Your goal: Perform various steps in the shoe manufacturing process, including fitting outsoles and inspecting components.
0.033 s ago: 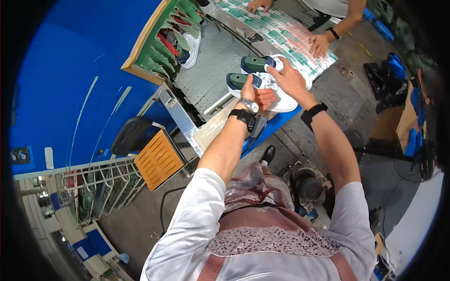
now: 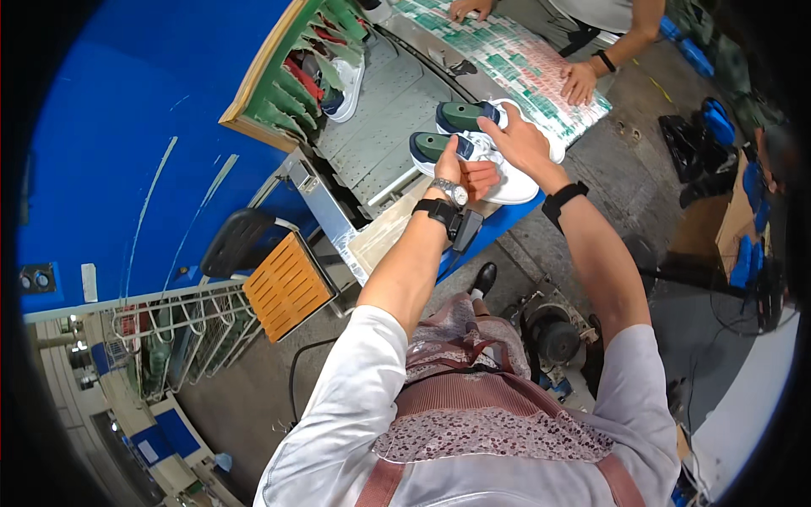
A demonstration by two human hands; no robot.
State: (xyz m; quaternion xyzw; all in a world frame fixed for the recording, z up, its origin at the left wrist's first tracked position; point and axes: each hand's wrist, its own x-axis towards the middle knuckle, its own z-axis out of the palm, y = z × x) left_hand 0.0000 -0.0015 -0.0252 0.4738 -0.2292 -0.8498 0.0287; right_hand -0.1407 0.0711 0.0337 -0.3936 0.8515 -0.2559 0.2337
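Note:
Two white sneakers with navy heels lie side by side in front of me, heels pointing left. The near sneaker (image 2: pixel 513 189) has a green last (image 2: pixel 432 146) showing in its opening. In the far sneaker (image 2: pixel 555 150) sits another green last (image 2: pixel 461 116). My left hand (image 2: pixel 470 176) is closed on the near one, thumb by its collar and fingers curled along its side. My right hand (image 2: pixel 522 144) grips the far one, thumb near the tongue; the shoes hide most of its fingers.
Beyond is a grey conveyor (image 2: pixel 384 118) with another white sneaker (image 2: pixel 346 100) under green flaps (image 2: pixel 274 110). A co-worker's hand (image 2: pixel 579 82) rests on a green-and-red patterned surface (image 2: pixel 507 63). A wooden-seated chair (image 2: pixel 287 287) stands left; a motor-like machine (image 2: pixel 553 334) sits on the floor.

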